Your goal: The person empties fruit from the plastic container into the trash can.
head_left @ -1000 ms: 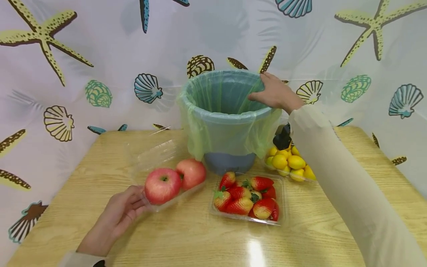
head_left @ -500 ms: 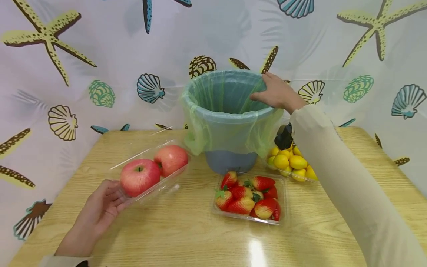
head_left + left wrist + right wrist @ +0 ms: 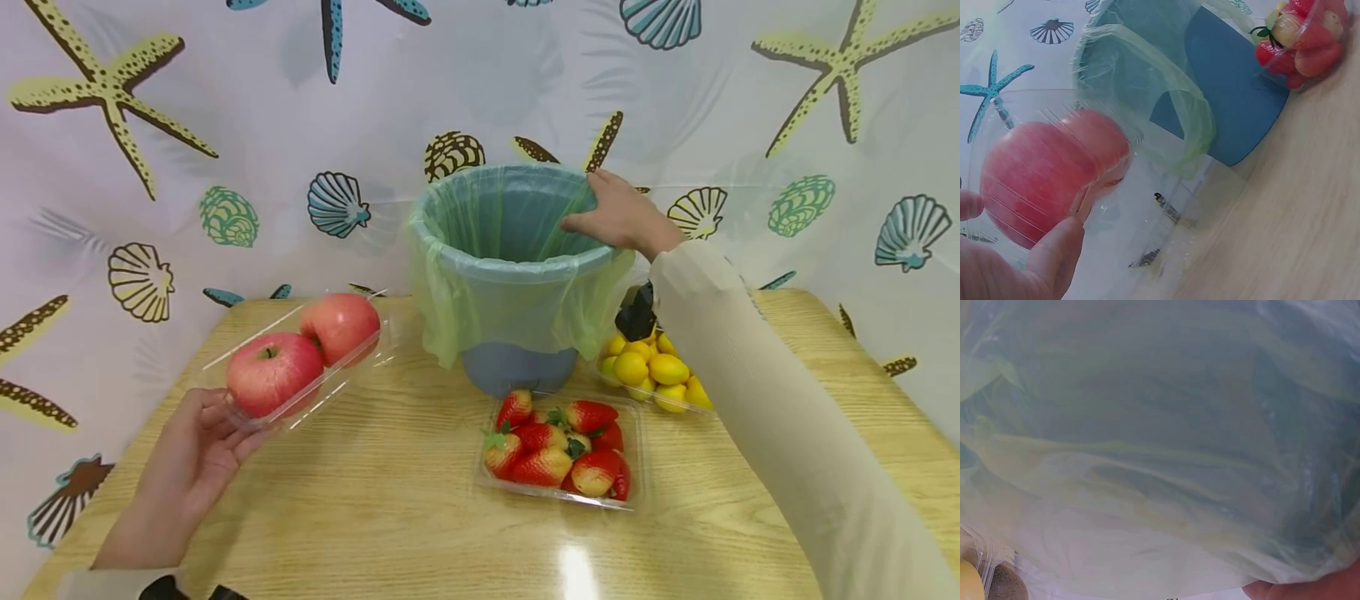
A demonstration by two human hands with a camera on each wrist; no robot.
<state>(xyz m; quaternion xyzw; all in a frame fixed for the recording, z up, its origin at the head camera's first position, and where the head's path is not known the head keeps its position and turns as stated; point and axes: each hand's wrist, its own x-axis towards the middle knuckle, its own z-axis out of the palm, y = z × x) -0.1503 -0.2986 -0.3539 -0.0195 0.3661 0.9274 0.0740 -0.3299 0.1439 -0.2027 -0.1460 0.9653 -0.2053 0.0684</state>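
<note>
My left hand (image 3: 191, 467) holds the near-left end of a clear plastic tray (image 3: 330, 390), raised above the table and tilted. Two red apples (image 3: 273, 375) sit side by side in it. In the left wrist view, my thumb (image 3: 1057, 253) presses the tray's clear wall beside an apple (image 3: 1035, 178). My right hand (image 3: 622, 215) grips the right rim of a blue bin (image 3: 517, 371), its thumb toward the inside. A thin yellow-green bag (image 3: 517, 308) lines the bin and hangs over its rim. The right wrist view is mostly filled by this bag (image 3: 1147, 487).
In front of the bin lies a clear box (image 3: 558, 497) of strawberries (image 3: 540, 467). A clear container with several small yellow fruits (image 3: 667, 368) stands right of the bin, partly behind my right sleeve (image 3: 787, 417). A patterned sheet (image 3: 465, 92) hangs behind the wooden table (image 3: 405, 533).
My left hand has drawn the tray of apples left and lifted it, away from the bin. The right hand stays on the bin's rim. The strawberries and yellow fruits have not moved.
</note>
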